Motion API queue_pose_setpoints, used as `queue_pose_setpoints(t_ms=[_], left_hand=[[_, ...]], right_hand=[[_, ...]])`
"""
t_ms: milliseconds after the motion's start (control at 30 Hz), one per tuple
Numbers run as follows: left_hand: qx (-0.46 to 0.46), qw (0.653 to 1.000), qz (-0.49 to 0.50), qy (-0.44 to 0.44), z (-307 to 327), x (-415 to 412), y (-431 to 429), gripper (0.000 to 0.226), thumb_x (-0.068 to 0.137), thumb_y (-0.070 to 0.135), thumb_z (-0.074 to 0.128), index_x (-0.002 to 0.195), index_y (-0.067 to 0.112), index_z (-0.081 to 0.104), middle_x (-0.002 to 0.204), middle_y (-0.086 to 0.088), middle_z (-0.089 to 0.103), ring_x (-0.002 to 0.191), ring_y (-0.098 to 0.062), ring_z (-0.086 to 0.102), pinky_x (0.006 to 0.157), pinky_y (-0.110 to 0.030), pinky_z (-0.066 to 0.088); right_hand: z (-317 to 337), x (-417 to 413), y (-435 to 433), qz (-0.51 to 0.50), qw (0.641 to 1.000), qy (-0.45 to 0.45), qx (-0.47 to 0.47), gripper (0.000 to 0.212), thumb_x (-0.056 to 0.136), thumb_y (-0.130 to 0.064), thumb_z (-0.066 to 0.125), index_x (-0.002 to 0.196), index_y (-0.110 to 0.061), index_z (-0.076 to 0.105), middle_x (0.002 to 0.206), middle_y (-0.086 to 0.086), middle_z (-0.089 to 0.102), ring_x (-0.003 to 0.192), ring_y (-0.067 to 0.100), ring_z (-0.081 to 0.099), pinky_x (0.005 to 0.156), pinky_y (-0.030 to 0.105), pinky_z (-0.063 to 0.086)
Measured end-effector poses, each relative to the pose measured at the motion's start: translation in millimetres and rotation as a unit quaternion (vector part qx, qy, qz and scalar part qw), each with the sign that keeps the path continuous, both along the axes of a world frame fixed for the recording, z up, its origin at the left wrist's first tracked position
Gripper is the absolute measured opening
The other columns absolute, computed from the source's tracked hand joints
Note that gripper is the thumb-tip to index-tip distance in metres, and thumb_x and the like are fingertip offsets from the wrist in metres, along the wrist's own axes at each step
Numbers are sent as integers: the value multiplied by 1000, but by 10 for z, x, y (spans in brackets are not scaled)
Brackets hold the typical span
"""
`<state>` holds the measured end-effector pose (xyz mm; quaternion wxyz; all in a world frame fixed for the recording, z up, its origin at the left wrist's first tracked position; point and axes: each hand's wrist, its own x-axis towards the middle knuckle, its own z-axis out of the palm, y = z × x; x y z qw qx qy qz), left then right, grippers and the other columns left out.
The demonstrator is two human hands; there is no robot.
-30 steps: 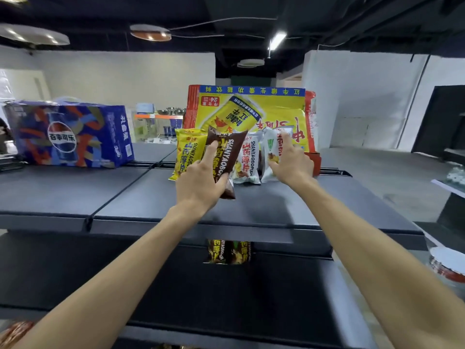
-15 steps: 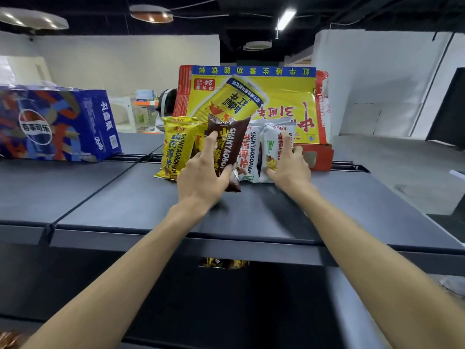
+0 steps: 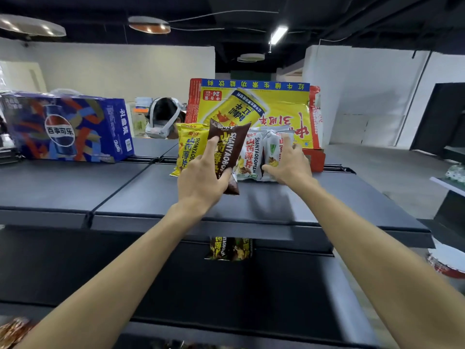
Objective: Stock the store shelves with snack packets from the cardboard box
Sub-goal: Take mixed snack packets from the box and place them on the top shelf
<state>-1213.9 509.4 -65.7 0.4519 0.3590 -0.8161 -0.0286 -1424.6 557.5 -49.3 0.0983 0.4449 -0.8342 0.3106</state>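
Now four packets stand on the top shelf (image 3: 276, 202) against the yellow box (image 3: 276, 107): one yellow packet (image 3: 187, 147), one brown packet (image 3: 232, 144), two white packets (image 3: 251, 157). Arms outstretched, my left hand (image 3: 201, 177) grips the tilted brown packet; my right hand (image 3: 289, 165) rests straight-fingered on the right white packet (image 3: 274, 144). Packets read SHANYAOBOPIAN; the box shows an upside-down 24.

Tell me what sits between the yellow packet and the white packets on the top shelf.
In the head view, the brown packet, gripped by the left hand, stands between them.
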Motion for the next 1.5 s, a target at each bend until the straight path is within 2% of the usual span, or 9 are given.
queue_pose_setpoints(t_ms=[167,333,433,567,700,933,1233,1400,1500], left_hand=[[15,1000,-21,-9,-66,324,311,69,90,39,64,148,27,28,110,-9,66,96,-34,63,73,-45,51],[49,998,-36,-23,-316,666,689,69,88,39,63,145,30,27,105,-12,66,92,-38,63,75,-48,53],[80,995,-53,-31,-610,783,969,67,86,40,62,142,31,26,109,-10,64,93,-36,63,73,-46,51],[108,989,-83,-53,-1088,899,1268,67,87,39,63,141,31,24,103,-9,64,88,-33,63,71,-45,52],[137,983,-79,-97,-1538,946,1331,68,88,40,63,141,31,21,102,-11,63,85,-32,64,68,-45,54],[206,971,-14,-119,-1902,845,1259,71,90,39,62,145,29,19,104,-17,62,87,-37,64,72,-45,53],[229,965,48,-122,-2091,599,1252,68,92,42,59,146,22,22,105,-21,60,90,-42,62,67,-42,42],[247,956,82,-136,-2270,543,1115,83,91,43,61,153,23,11,112,-23,60,97,-45,61,75,-48,49],[252,952,96,-142,-2390,464,924,86,91,42,60,155,24,6,117,-24,59,100,-45,61,76,-47,48]], right_hand=[[4,459,397,0,998,26,50,83,84,-39,73,149,-16,27,121,15,57,107,35,58,83,42,50],[-164,969,1013,-11,997,56,55,55,87,-31,66,134,-16,42,100,7,63,97,33,62,74,37,51],[-363,1196,1349,26,996,84,29,53,87,-36,66,132,-17,48,102,5,68,98,29,63,85,43,52],[-725,1382,1678,53,995,71,47,40,86,-36,67,119,-20,53,92,-2,68,88,26,64,74,37,52],[-1064,1411,1831,40,992,54,108,44,85,-38,65,123,-24,47,100,1,68,92,31,63,75,38,51],[-1444,1268,1838,69,984,49,155,45,89,-38,64,127,-21,45,104,2,66,89,29,63,69,34,47],[-1791,906,1558,124,978,38,164,49,86,-40,67,126,-18,50,106,7,66,93,35,64,78,42,54],[-2011,805,1247,155,968,25,194,51,87,-41,66,129,-19,49,110,9,64,96,34,63,77,44,56],[-2136,732,967,169,965,7,201,48,88,-40,67,128,-22,49,110,7,64,95,31,64,73,39,55]])
